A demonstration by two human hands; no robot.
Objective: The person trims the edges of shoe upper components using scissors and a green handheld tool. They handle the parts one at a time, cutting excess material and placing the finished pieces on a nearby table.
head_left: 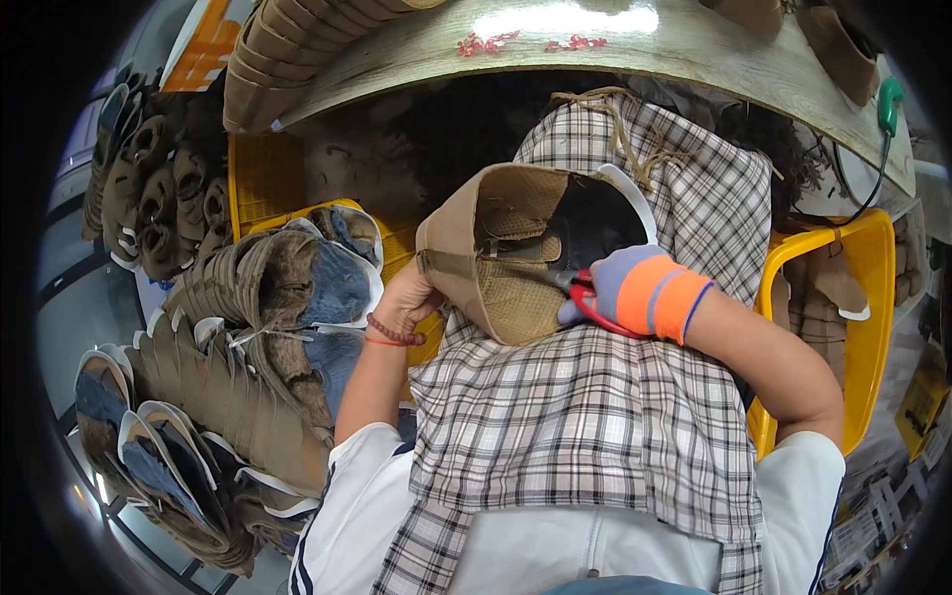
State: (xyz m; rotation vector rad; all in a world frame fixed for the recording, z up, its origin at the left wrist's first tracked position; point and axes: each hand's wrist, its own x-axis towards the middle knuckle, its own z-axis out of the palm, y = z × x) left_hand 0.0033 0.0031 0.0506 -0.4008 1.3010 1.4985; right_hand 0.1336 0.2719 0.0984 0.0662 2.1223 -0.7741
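Trimming a tan shoe upper (496,258) over a plaid apron (585,416).
Left hand (407,297) grips the upper's 9 o'clock edge; gloved right hand (635,288), at 3 o'clock, clasps red scissors (587,294) reaching inside it.

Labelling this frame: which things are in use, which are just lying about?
In use: tan fabric shoe upper, red-handled scissors, left hand, gloved right hand, checked lap cloth.
Lying about: stacked uppers, yellow crates, wooden table.
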